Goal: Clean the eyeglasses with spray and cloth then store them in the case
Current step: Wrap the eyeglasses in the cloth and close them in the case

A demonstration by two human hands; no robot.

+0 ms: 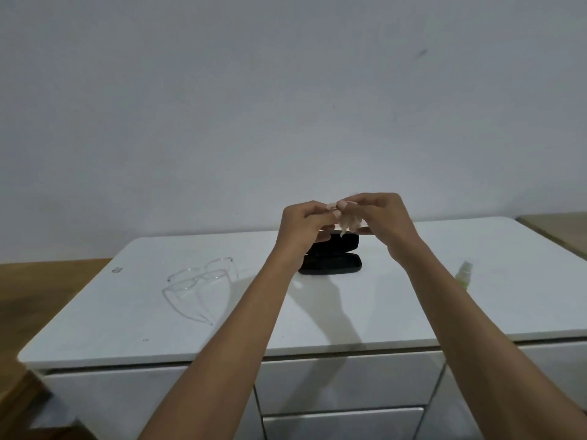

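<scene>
Pale cloth is bunched between your fingertips, left hand and right hand both pinching it above the open black case. Fumble it and it could drop into the case. The clear-framed glasses lie unfolded on the white table, left of the case; the spray stands at right

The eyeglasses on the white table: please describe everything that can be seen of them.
The eyeglasses have a clear, see-through frame that looks like plastic, with two lenses and thin temples. They lie unfolded on the white table, left of the open black case, with the temples pointing toward the near edge. Nothing touches them except the table; both hands are raised farther back, holding a small cloth.
</scene>
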